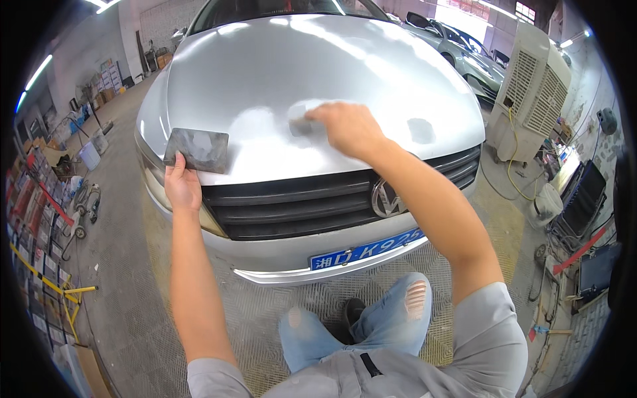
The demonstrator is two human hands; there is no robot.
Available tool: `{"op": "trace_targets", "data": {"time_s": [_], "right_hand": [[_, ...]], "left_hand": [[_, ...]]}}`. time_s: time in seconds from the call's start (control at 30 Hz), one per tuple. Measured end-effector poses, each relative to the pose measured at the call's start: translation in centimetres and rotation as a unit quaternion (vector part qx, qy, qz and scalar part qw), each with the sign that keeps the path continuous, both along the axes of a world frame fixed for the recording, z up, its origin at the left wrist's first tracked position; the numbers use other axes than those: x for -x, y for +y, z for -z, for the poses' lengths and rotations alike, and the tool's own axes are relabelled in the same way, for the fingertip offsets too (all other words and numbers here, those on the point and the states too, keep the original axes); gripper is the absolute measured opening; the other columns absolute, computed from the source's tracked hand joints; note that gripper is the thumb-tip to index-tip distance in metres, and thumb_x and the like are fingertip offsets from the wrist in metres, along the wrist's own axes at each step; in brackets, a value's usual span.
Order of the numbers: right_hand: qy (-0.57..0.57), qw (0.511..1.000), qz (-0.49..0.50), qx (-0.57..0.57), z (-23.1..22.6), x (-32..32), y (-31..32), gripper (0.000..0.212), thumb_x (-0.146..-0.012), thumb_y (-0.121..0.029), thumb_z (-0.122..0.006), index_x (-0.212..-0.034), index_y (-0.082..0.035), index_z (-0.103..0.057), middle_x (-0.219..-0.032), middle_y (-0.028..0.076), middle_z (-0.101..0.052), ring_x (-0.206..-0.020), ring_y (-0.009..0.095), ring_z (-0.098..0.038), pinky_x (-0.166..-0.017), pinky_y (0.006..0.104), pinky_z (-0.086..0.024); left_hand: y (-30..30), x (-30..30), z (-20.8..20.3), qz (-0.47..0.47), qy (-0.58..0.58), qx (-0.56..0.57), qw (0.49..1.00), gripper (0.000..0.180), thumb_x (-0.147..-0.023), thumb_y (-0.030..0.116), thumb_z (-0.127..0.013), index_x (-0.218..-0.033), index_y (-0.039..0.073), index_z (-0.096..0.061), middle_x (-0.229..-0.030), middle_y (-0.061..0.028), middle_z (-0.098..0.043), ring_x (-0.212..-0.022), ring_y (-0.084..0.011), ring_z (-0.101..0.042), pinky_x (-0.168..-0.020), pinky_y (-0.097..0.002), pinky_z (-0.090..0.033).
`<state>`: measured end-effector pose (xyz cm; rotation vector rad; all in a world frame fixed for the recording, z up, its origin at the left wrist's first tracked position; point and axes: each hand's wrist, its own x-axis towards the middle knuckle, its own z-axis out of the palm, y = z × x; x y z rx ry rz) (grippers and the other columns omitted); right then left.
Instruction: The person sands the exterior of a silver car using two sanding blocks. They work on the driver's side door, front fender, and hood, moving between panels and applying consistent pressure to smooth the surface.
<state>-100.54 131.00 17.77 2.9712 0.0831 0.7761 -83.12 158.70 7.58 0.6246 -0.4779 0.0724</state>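
My left hand [182, 182] grips a dark rectangular putty board [199, 150] by its lower edge, thumb on top. Grey paste is smeared across the board, which is held over the left front of a silver car hood [265, 73]. Over the hood's front middle, my right hand [346, 127] is closed in a pinch on a thin, blurred grey piece that looks like a putty spreader [298, 113]. Beneath it lies a grey putty patch [304, 127] on the paint. Farther right is a second grey patch [419, 131]. Dull, pale areas surround the patches.
Below the hood run the black grille [285, 204] and the bumper [279, 249], close to my knees. An air cooler [531, 86] stands at right with a yellow cord. Shelves and boxes [46, 219] line the left side. Another car [458, 50] is parked behind.
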Motion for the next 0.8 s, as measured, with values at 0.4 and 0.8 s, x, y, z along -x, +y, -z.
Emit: {"op": "trace_targets", "data": {"time_s": [0.4, 0.8], "right_hand": [[-0.052, 0.996, -0.064, 0.028, 3.8, 0.7, -0.2, 0.037, -0.075, 0.001, -0.051, -0.108, -0.013, -0.06, -0.109, 0.007, -0.062, -0.1, 0.026, -0.058, -0.081, 0.0378, -0.048], [-0.028, 0.999, 0.015, 0.012, 0.3, -3.0, -2.9, 0.033, -0.081, -0.003, -0.045, -0.108, -0.014, -0.061, -0.099, 0.008, -0.063, -0.092, 0.028, -0.06, -0.076, 0.0383, -0.049]], "left_hand": [[-0.1, -0.1, 0.2, -0.011, -0.006, -0.023, 1.0, 0.023, -0.092, 0.011, -0.05, -0.112, -0.001, -0.052, -0.115, -0.0076, -0.056, -0.108, -0.0171, -0.051, -0.097, -0.0305, -0.037], [-0.2, -0.2, 0.2, -0.014, -0.006, -0.027, 1.0, 0.021, -0.091, 0.01, -0.051, -0.11, -0.001, -0.053, -0.114, -0.0077, -0.057, -0.107, -0.0174, -0.051, -0.097, -0.0311, -0.036]]}}
